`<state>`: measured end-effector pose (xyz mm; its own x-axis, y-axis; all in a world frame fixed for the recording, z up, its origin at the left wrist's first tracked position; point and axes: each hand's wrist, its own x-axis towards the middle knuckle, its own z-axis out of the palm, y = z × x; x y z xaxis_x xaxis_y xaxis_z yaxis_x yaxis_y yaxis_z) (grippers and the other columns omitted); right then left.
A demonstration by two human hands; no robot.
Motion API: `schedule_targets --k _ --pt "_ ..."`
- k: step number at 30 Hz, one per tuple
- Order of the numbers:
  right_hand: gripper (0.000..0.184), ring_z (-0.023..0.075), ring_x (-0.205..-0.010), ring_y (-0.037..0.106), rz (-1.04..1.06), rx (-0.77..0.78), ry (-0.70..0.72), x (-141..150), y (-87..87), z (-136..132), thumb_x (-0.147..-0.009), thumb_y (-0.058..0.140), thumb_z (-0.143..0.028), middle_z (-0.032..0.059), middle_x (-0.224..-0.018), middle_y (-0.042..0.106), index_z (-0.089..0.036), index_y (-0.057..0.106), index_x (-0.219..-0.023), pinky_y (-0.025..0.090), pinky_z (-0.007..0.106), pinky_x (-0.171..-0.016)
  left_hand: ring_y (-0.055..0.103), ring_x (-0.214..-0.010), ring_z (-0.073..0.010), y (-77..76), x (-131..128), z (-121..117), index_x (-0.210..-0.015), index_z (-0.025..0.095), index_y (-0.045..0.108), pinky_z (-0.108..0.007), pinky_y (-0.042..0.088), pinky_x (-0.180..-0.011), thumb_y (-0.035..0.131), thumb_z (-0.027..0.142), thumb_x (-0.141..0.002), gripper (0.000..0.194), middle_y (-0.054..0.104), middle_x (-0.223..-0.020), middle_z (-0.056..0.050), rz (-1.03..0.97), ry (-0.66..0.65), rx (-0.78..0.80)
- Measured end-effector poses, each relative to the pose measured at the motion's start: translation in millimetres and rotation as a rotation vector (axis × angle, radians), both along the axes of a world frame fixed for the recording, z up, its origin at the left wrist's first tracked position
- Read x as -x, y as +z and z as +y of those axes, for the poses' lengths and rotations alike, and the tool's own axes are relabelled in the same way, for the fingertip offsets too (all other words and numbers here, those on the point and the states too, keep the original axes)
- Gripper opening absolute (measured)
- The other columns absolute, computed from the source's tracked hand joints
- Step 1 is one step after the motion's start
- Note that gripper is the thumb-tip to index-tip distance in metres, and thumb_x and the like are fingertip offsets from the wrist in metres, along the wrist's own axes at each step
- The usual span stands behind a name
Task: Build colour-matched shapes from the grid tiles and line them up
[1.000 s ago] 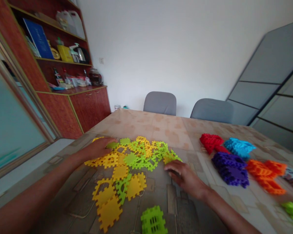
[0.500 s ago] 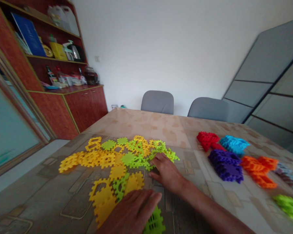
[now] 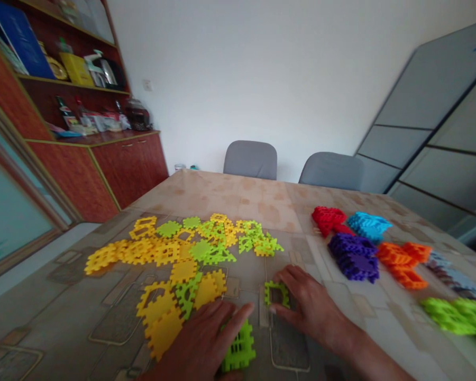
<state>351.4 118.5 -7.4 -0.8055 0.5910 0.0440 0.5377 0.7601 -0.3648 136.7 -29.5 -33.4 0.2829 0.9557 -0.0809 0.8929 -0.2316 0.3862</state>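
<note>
My left hand (image 3: 200,338) is low in the middle, closed round the side of green interlocking plastic tiles (image 3: 240,346); the forefinger stretches out above them and part of the grip is hidden. To its right, my right hand (image 3: 311,301) pinches a green open-frame tile (image 3: 268,296) between thumb and fingers, just over the tabletop. Left of my left hand lie yellow tiles (image 3: 164,323) and a green tile with a triangular cut-out (image 3: 187,293). Farther back spreads a loose pile of yellow tiles (image 3: 143,250) mixed with green tiles (image 3: 201,250).
On the right stand sorted heaps: red (image 3: 328,219), light blue (image 3: 368,226), purple (image 3: 355,256), orange (image 3: 404,259), grey (image 3: 460,278) and green (image 3: 454,315) pieces. Two grey chairs (image 3: 250,160) are behind the patterned table (image 3: 238,193). A wooden cabinet (image 3: 130,166) is at the left.
My right hand has come back from the mixed pile, nearer and to the right, bringing the green open-frame tile. My left hand stays by its green tiles. The view has shifted slightly.
</note>
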Motion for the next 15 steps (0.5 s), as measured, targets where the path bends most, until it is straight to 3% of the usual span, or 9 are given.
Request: schedule_targets --k 4,8,11,15 --pt "0.046 0.0323 -0.106 0.054 -0.066 -0.034 -0.105 13 -3.3 -11 -0.074 0.076 -0.033 0.0128 -0.112 0.061 -0.017 0.060 -0.114 0.046 0.047 -0.090 0.051 -0.123 -0.0349 -5.3 4 -5 -0.150 0.036 0.019 -0.048 0.046 -0.104 0.082 0.031 -0.070 0.102 0.054 -0.137 -0.010 -0.048 0.031 -0.072" --pt "0.037 0.0312 -0.106 0.052 -0.052 -0.054 -0.128 20 -8.3 -17 -0.075 0.071 -0.026 0.0110 -0.110 0.060 -0.019 0.061 -0.110 0.045 0.047 -0.091 0.053 -0.120 -0.0345 -9.1 7 -6 -0.150 0.042 0.009 -0.047 0.048 -0.102 0.081 0.028 -0.068 0.110 0.055 -0.135 -0.008 -0.075 0.037 -0.142" --pt "0.035 0.0274 -0.107 0.049 0.001 -0.021 0.010 18 -5.4 -17 -0.077 0.060 -0.012 0.0099 -0.111 0.058 -0.019 0.059 -0.111 0.044 0.043 -0.094 0.054 -0.119 -0.0331 -7.7 8 -7 -0.150 0.040 0.011 -0.045 0.048 -0.102 0.080 0.025 -0.068 0.108 0.056 -0.135 -0.008 -0.084 0.024 -0.159" --pt "0.055 0.0234 -0.115 0.046 0.043 0.086 0.253 5 6.0 -14 -0.072 0.054 -0.003 0.0077 -0.121 0.056 -0.020 0.053 -0.124 0.040 0.039 -0.102 0.055 -0.120 -0.0304 -3.5 9 -12 -0.149 0.037 0.018 -0.042 0.046 -0.104 0.078 0.022 -0.067 0.102 0.056 -0.137 -0.005 -0.074 0.034 -0.199"
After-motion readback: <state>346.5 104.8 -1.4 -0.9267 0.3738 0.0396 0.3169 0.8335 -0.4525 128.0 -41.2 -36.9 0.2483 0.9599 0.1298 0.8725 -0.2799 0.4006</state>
